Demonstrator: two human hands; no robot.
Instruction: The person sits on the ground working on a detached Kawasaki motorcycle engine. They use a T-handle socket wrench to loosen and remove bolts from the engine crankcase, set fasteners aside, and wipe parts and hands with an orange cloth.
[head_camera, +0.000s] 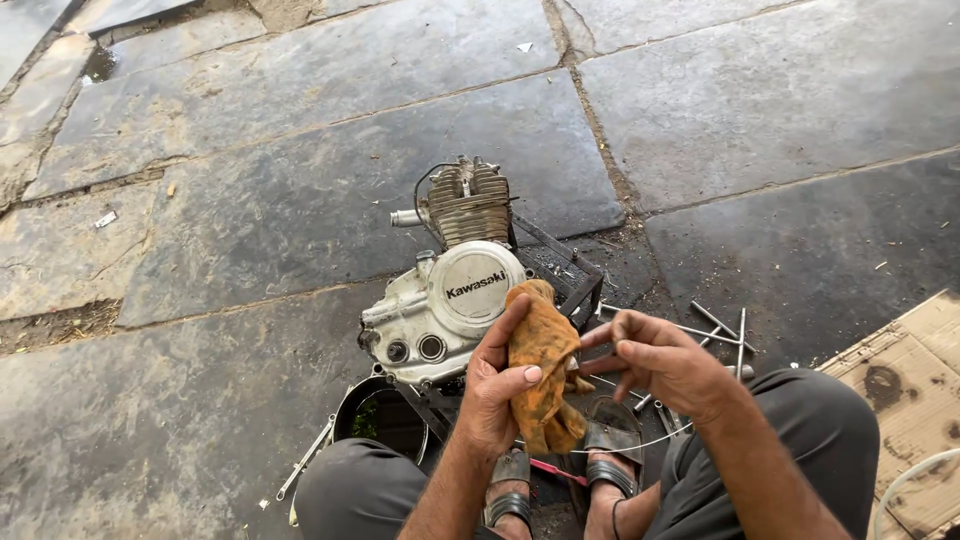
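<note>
Orange rag (541, 360) is clamped in the left hand (497, 392), thumb pressed across the cloth, just in front of the knees. The right hand (655, 362) is held beside it, fingertips pinched together against the rag's edge. Just beyond the hands, a grey motorcycle engine (452, 285) is set on the stone floor (250, 220). Loose metal rods (722, 330) are scattered right of the engine, and a cardboard sheet (910, 390) is laid at the floor's right edge.

Just beyond my fingers (521, 373), the engine's round pale cover (478, 284) carries a dark printed label, and flattened stained brown cardboard (912, 392) lies on the floor at near right.
</note>
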